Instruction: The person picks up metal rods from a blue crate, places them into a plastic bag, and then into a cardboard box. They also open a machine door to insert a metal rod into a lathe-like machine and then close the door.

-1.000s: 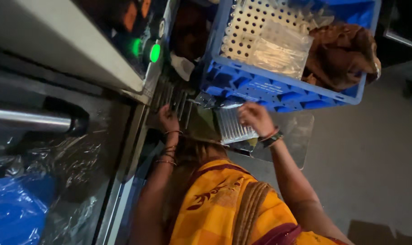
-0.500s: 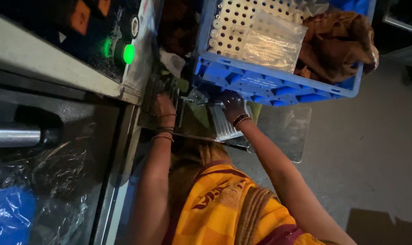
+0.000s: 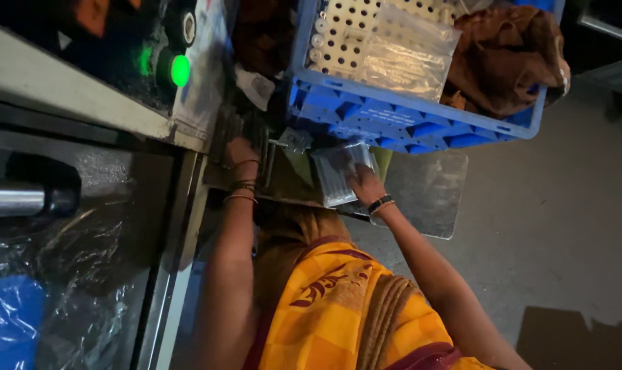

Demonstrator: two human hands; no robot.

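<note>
Blue plastic crate [image 3: 420, 120] sits at the far edge of the metal worktop [image 3: 427, 185], holding a perforated tray [image 3: 352, 27] and a brown cloth [image 3: 509, 55]. Your right arm reaches forward, right hand [image 3: 364, 183] flat, grip spread on a clear ribbed packet [image 3: 338, 171] just below the crate. Left hand [image 3: 241, 152], wrist bangled, is extended toward the machine; grip unclear.

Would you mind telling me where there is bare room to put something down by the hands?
The metal plate is bare right of the right hand, below the blue crate. Between the hands it is crowded: the clear packet and the left hand at the machine.
</note>
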